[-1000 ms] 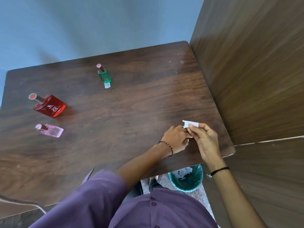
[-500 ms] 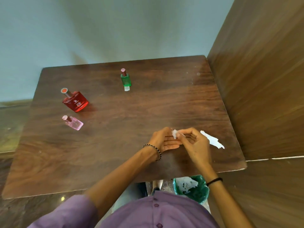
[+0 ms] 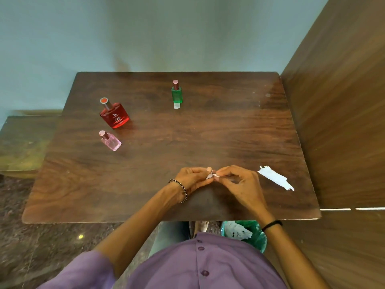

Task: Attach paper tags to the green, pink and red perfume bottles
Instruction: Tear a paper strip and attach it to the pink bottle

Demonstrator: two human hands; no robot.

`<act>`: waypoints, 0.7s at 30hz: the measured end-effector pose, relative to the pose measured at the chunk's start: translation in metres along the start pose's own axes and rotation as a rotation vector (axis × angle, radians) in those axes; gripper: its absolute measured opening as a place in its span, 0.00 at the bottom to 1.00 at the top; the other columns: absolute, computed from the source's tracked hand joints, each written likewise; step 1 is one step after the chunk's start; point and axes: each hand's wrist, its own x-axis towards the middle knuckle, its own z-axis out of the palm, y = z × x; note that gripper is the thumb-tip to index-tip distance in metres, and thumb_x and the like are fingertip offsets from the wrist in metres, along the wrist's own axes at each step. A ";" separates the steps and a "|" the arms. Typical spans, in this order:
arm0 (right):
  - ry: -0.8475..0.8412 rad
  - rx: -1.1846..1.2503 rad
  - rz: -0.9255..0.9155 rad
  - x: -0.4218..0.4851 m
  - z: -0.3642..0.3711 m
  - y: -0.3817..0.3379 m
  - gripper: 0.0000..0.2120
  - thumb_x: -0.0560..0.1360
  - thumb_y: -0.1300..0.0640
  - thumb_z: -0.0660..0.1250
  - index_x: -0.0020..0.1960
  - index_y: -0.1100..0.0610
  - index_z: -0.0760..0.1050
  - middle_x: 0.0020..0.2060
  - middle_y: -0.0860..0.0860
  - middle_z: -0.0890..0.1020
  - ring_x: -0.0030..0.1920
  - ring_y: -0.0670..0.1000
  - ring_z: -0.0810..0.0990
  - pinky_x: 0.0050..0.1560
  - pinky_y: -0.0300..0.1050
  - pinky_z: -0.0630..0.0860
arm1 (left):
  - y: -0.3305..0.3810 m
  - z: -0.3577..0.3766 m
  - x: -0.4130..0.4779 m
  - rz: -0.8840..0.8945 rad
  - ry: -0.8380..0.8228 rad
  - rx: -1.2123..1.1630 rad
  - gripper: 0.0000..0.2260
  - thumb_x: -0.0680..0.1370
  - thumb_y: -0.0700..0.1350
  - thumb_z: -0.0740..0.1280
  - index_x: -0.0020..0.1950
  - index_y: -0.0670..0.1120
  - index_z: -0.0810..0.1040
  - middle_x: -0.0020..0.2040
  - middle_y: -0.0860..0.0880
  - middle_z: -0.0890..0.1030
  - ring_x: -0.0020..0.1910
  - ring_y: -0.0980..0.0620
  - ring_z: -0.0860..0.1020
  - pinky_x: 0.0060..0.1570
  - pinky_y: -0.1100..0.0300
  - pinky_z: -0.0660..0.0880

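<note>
Three perfume bottles stand on the brown wooden table point(image 3: 239, 132). The green bottle point(image 3: 177, 94) is at the back middle, with a small white paper tag point(image 3: 177, 105) at its base. The red bottle point(image 3: 114, 114) is at the left, and the pink bottle point(image 3: 110, 141) stands just in front of it. Near the front edge, my left hand point(image 3: 192, 178) and my right hand point(image 3: 239, 182) meet, and both pinch a small white paper piece point(image 3: 210, 175) between their fingertips.
A torn white paper strip point(image 3: 276, 178) lies on the table right of my right hand. A green bin point(image 3: 258, 236) with paper scraps stands under the front edge. A wooden panel wall point(image 3: 343, 122) runs along the table's right side.
My hands moved left from the table's right edge. The larger paper strip was let go and lies on the table. Both hands now pinch a small piece. The camera view shifted.
</note>
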 end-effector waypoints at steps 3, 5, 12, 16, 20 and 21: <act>-0.006 0.014 0.009 0.001 -0.003 0.001 0.02 0.71 0.63 0.77 0.43 0.58 0.86 0.44 0.47 0.88 0.47 0.40 0.85 0.51 0.35 0.80 | 0.002 -0.004 0.000 0.006 0.008 0.000 0.06 0.76 0.28 0.65 0.50 0.32 0.80 0.39 0.46 0.85 0.38 0.54 0.84 0.38 0.67 0.80; -0.004 0.021 0.030 0.000 -0.005 0.003 0.02 0.71 0.64 0.77 0.43 0.58 0.87 0.45 0.46 0.88 0.47 0.40 0.85 0.52 0.36 0.80 | 0.002 -0.003 0.000 0.017 0.014 0.005 0.06 0.76 0.27 0.65 0.51 0.31 0.79 0.37 0.47 0.85 0.37 0.55 0.84 0.38 0.66 0.81; 0.095 0.241 0.196 -0.001 -0.009 0.011 0.03 0.72 0.64 0.77 0.45 0.60 0.86 0.44 0.50 0.88 0.47 0.50 0.87 0.55 0.46 0.82 | 0.000 -0.003 0.007 0.026 0.013 0.124 0.03 0.76 0.31 0.68 0.48 0.34 0.81 0.38 0.44 0.84 0.36 0.54 0.84 0.39 0.65 0.81; 0.122 0.272 0.235 -0.003 -0.012 0.016 0.03 0.72 0.65 0.77 0.44 0.60 0.85 0.42 0.51 0.88 0.47 0.51 0.87 0.55 0.49 0.82 | -0.005 -0.002 0.008 0.013 -0.041 0.370 0.03 0.76 0.34 0.69 0.48 0.40 0.81 0.37 0.45 0.84 0.34 0.55 0.83 0.37 0.64 0.80; 0.131 0.285 0.246 -0.007 -0.014 0.020 0.03 0.72 0.65 0.77 0.43 0.59 0.85 0.41 0.51 0.88 0.46 0.52 0.87 0.54 0.48 0.82 | -0.013 0.010 0.007 0.001 -0.089 0.515 0.04 0.74 0.36 0.73 0.46 0.43 0.80 0.37 0.46 0.85 0.34 0.54 0.84 0.37 0.63 0.82; 0.132 0.287 0.246 -0.008 -0.014 0.021 0.03 0.72 0.65 0.77 0.43 0.59 0.85 0.41 0.51 0.88 0.46 0.52 0.87 0.54 0.47 0.82 | -0.016 0.013 0.007 -0.004 -0.097 0.539 0.04 0.74 0.36 0.73 0.45 0.43 0.80 0.36 0.47 0.85 0.33 0.55 0.84 0.36 0.63 0.81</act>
